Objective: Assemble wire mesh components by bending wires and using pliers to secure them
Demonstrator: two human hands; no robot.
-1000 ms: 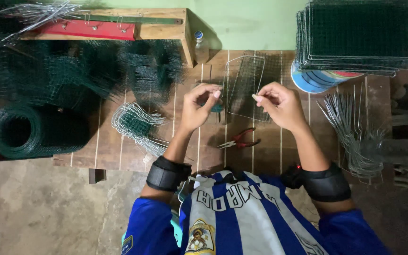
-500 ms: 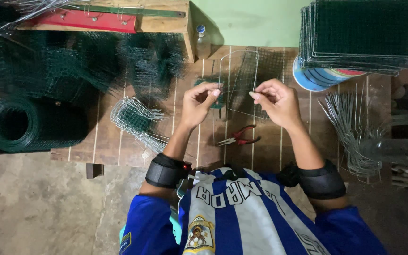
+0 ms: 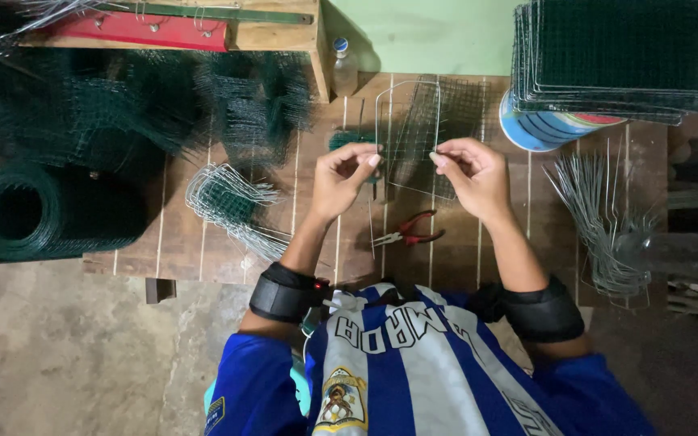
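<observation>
Pinching wire mesh panel (image 3: pixel 426 129) w/ both hands, left hand (image 3: pixel 341 179) & right hand (image 3: pixel 470 173); panel now raised off bench (image 3: pixel 203 242), red pliers (image 3: pixel 409 236) idle.

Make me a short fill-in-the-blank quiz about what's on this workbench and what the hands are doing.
1. Both hands, the left hand and the right hand, hold a piece of wire ____.
2. The pliers lying on the wooden table have ____ handles.
3. The roll of green mesh lies at the table's ____ end.
4. The stack of flat mesh panels rests on a ____ bucket.

Missing words: mesh; red; left; blue
</observation>
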